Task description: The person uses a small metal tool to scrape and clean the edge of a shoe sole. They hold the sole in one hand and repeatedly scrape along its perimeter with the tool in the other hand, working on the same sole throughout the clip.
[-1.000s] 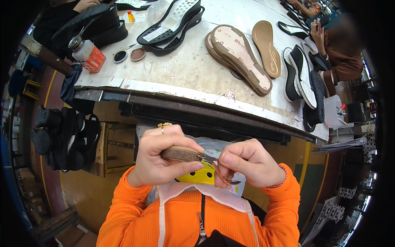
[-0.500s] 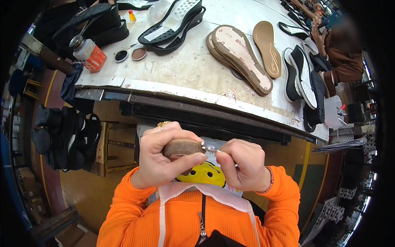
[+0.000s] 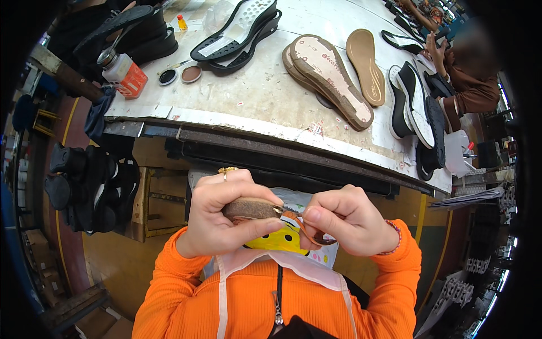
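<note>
In front of my chest, my left hand (image 3: 234,212) is closed round a brown shoe sole (image 3: 252,208), thumb and fingers gripping its rounded end. My right hand (image 3: 350,217) is closed in a pinch on a small metal-tipped tool (image 3: 293,214). A curved orange-brown part hangs below those fingers, and its exact kind is not clear. The metal tip meets the sole's right end, close to my left fingertips. Below both hands, a white plastic bag with a yellow smiling print (image 3: 278,240) lies over my lap.
On the white worktable (image 3: 254,107) lie brown soles (image 3: 333,85), a tan insole (image 3: 366,68) and black soles (image 3: 237,37). A red-labelled bottle (image 3: 125,76) and two small round pots (image 3: 191,74) stand left. Black soles (image 3: 93,186) are stacked lower left. Another person (image 3: 474,85) sits right.
My right hand has turned and shifted slightly right, baring the curved orange-brown part beneath it. My left hand holds the sole in nearly the same place.
</note>
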